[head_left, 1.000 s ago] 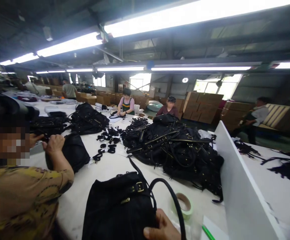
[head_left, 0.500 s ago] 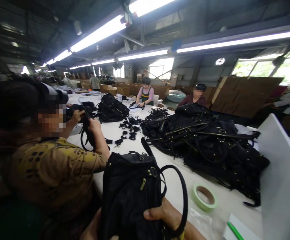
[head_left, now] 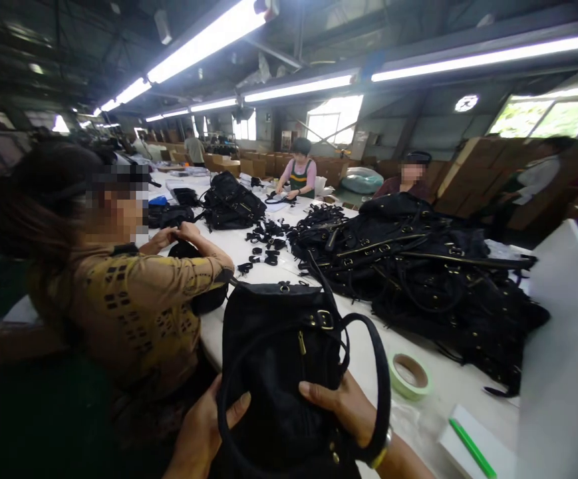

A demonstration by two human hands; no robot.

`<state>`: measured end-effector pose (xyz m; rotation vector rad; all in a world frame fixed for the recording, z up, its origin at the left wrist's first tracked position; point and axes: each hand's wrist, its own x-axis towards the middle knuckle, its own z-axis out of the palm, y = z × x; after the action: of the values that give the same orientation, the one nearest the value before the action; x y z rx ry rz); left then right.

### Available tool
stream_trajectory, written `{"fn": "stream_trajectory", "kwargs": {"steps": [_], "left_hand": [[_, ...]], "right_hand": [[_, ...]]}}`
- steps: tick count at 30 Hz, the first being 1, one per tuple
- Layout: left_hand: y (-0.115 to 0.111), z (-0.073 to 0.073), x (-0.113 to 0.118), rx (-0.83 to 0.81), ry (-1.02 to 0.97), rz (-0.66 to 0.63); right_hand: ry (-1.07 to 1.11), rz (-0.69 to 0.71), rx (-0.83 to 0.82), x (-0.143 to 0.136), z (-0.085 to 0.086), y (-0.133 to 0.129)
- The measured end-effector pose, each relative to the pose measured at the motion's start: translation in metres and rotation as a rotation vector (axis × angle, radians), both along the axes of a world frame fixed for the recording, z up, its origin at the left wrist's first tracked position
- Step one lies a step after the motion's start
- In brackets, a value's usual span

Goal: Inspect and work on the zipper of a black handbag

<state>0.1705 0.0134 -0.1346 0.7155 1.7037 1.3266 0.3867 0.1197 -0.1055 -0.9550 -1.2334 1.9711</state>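
I hold a black handbag [head_left: 273,359] with gold buckles and a zipper pull upright in front of me, over the near edge of the white table [head_left: 358,359]. My left hand [head_left: 203,426] grips its lower left side with the thumb across the front. My right hand [head_left: 346,406] presses on the bag's right side, and one black loop handle [head_left: 381,379] hangs around that wrist. The bag's bottom is cut off by the frame edge.
A large heap of black bags [head_left: 418,273] lies on the table beyond. A tape roll [head_left: 408,376], a green pen [head_left: 471,449] on paper and a white board [head_left: 563,352] are at right. A person in a patterned top [head_left: 134,313] sits close on my left; others work farther back.
The view swung left and down. My left hand came into sight on the bag, and the bag rose closer in both hands. The person on my left lowered a bag to the table.
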Motion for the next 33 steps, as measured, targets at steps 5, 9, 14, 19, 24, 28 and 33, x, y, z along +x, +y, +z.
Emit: {"fn": "stream_trajectory", "kwargs": {"steps": [5,9,14,19,24,28,33], "left_hand": [[0.013,-0.038,0.029,-0.121,0.264,-0.338],[0.014,-0.058,0.047,-0.117,0.222,-0.718],[0.001,-0.052,0.019,-0.209,0.201,-0.756],[0.0,-0.017,-0.001,-0.239,0.543,-0.259],[0.012,0.004,0.041,0.461,0.849,-0.405],[0.026,-0.008,0.078,0.642,0.971,-0.657],[0.038,-0.022,0.093,0.619,1.095,-0.721]], "right_hand": [[-0.202,0.022,0.231,0.035,0.029,-0.007],[-0.602,0.048,0.63,0.068,0.048,-0.008],[-0.968,0.142,0.92,0.086,0.042,-0.014],[-1.082,0.212,1.034,0.09,-0.007,-0.02],[-1.085,0.168,0.978,0.104,-0.035,-0.028],[-1.056,0.146,0.963,0.11,-0.027,-0.036],[-0.958,0.016,1.005,0.11,-0.022,-0.046]]}}
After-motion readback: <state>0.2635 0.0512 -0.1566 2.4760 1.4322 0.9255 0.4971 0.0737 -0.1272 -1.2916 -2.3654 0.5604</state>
